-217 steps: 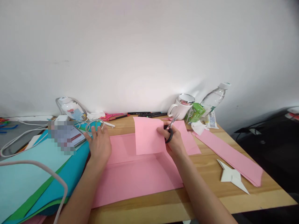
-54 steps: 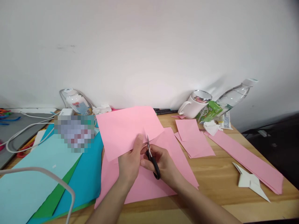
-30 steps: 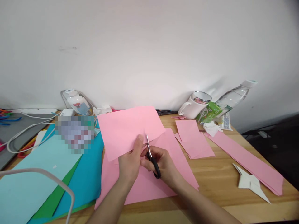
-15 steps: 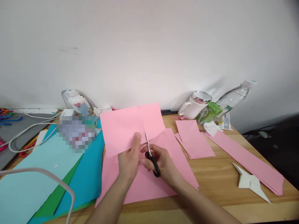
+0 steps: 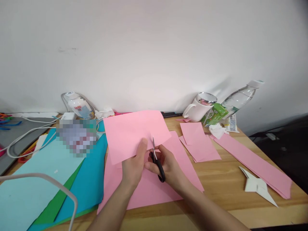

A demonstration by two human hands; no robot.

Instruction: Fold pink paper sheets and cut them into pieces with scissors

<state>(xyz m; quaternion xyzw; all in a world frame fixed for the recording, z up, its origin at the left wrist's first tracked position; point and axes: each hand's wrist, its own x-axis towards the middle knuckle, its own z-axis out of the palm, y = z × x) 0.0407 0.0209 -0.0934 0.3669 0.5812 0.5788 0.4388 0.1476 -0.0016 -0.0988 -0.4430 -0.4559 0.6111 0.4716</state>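
My left hand (image 5: 133,166) pinches the near edge of a pink paper sheet (image 5: 130,133) and holds it lifted over the table. My right hand (image 5: 168,165) grips black-handled scissors (image 5: 157,162), its fingers through the loops. The blades point away from me and sit in a short cut in that sheet's near edge, just right of my left thumb. A larger pink sheet (image 5: 154,189) lies flat under both hands.
Smaller pink pieces (image 5: 199,144) and long pink strips (image 5: 255,163) lie right, by a white folded paper shape (image 5: 258,187). A white mug (image 5: 199,107), green carton (image 5: 215,114) and water bottle (image 5: 238,96) stand at the back. Blue and green sheets (image 5: 48,179) and cables (image 5: 24,134) lie left.
Long ago the right hand cut a smaller piece while the left rested flat. Over the last second the scissors have crept slightly further into the lifted sheet; both hands hold their places.
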